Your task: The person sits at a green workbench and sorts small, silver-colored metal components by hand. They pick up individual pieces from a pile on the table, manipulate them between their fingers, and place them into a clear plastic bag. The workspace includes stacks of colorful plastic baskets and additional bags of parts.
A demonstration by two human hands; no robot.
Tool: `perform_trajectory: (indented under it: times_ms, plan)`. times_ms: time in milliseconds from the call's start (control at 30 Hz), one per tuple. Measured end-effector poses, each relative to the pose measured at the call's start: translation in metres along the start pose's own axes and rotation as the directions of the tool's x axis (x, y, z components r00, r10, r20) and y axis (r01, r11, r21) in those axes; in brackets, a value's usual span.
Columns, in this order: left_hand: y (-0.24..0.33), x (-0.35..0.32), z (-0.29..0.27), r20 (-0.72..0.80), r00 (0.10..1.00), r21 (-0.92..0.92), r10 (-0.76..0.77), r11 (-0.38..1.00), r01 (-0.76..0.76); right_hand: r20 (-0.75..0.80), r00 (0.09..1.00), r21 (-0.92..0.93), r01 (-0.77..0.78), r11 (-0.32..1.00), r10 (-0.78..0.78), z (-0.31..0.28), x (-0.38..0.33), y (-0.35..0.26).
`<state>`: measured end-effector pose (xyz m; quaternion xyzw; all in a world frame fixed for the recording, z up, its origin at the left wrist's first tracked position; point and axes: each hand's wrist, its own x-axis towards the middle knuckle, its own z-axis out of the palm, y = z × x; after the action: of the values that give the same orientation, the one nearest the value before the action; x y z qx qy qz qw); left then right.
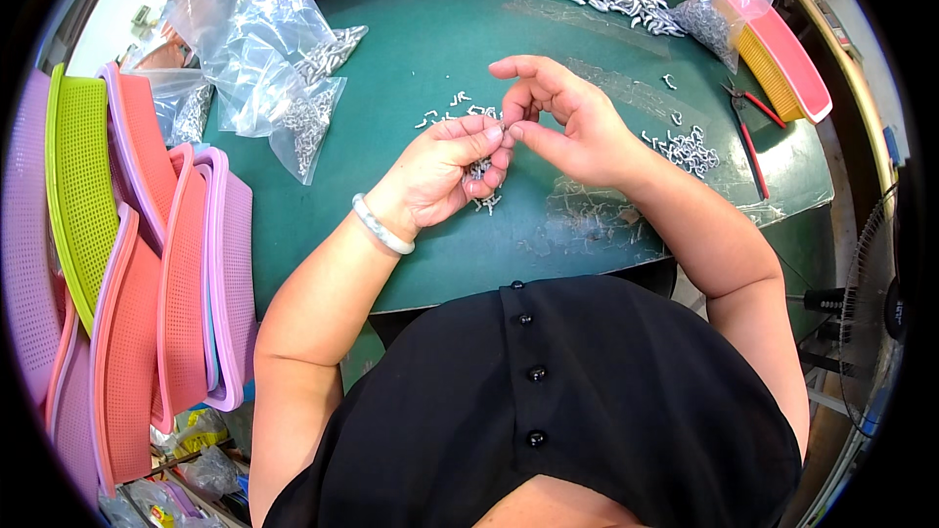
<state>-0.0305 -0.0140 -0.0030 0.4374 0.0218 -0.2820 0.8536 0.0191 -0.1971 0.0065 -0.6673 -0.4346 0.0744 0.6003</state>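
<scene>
Over the green table (411, 269), my left hand (440, 171) is closed, thumb and index finger pinching a tiny metal piece (503, 127). More small silver parts show under its curled fingers. My right hand (572, 127) meets it there, thumb and a fingertip pinched at the same piece while its index finger arches away. What exactly the fingertips hold is too small to make out. Bent silver metal pieces (486, 203) lie loose beneath and behind the left hand. To the right of my right hand sits another pile of small bent metal pieces (688, 151).
Clear plastic bags of metal parts (311, 122) lie at the far left. Stacked plastic baskets (230, 264) stand along the left edge. Red-handled pliers (751, 137) rest at the right. Farther back are a heap of curved silver pieces (611, 0) and a pink basket (797, 68).
</scene>
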Motion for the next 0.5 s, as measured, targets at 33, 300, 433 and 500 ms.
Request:
perform_trajectory:
  times_ms: [33, 300, 433, 500]
  plan:
    - [0.000, 0.000, 0.000, -0.003, 1.000, 0.000, -0.003, 1.000, 0.003, 0.000, 1.000, -0.002, 0.002, 1.000, -0.002, 0.000, 0.000, 0.000]
    - [0.005, 0.001, 0.000, -0.084, 0.995, -0.015, 0.045, 0.999, -0.047, -0.095, 0.992, -0.206, 0.058, 0.977, -0.079, -0.004, 0.005, 0.009]
    - [0.010, 0.002, -0.010, -0.126, 0.987, -0.135, 0.101, 0.984, -0.118, -0.003, 0.999, -0.466, -0.042, 0.884, 0.046, -0.010, 0.006, 0.019]
    - [0.012, 0.002, -0.012, -0.154, 0.982, -0.163, 0.111, 0.977, -0.136, 0.076, 0.997, -0.552, 0.031, 0.834, 0.013, -0.008, 0.006, 0.023]
